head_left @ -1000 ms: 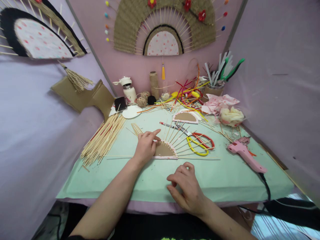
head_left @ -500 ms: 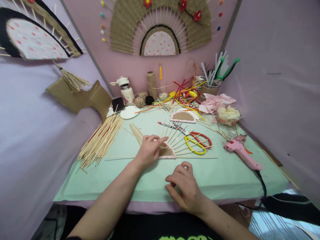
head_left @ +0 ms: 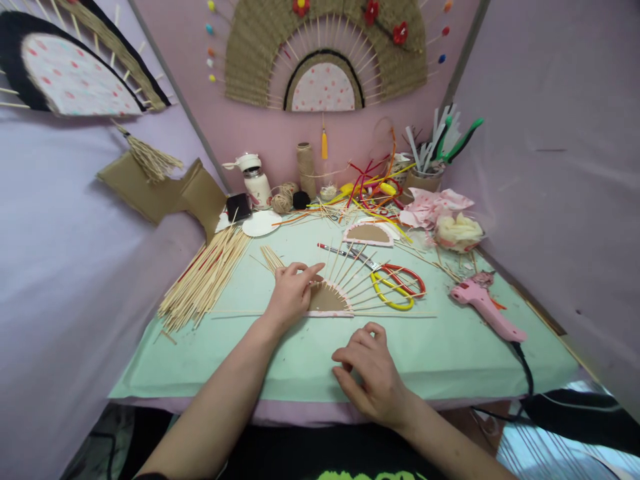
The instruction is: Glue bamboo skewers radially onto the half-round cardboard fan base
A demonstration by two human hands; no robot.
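Note:
My left hand (head_left: 291, 293) rests over the left part of a half-round cardboard piece (head_left: 327, 300) with a pink-and-white edge. Its index finger stretches out and the others are bent; no held thing shows. Thin wooden sticks (head_left: 361, 278) fan out from the piece's curved edge. Part of the left side is hidden under the hand. Near the table's front, my right hand (head_left: 370, 373) hovers with loosely curled fingers, thumb apart, and nothing in it. Scissors (head_left: 395, 287) with red and yellow handles lie under the sticks' right side, beside a pencil (head_left: 330, 249).
A pile of sticks (head_left: 203, 283) lies at left. A pink glue gun (head_left: 487, 308) with a black cord lies at right. Behind are a white bottle (head_left: 257, 185), twine (head_left: 306, 170), another half-round piece (head_left: 370, 233) and pink cloth (head_left: 435, 205). Finished fans (head_left: 325, 87) hang on the wall.
My left hand has shifted slightly left along the cardboard piece, uncovering more of its middle. My right hand has stayed nearly still. The whole view has shifted a little.

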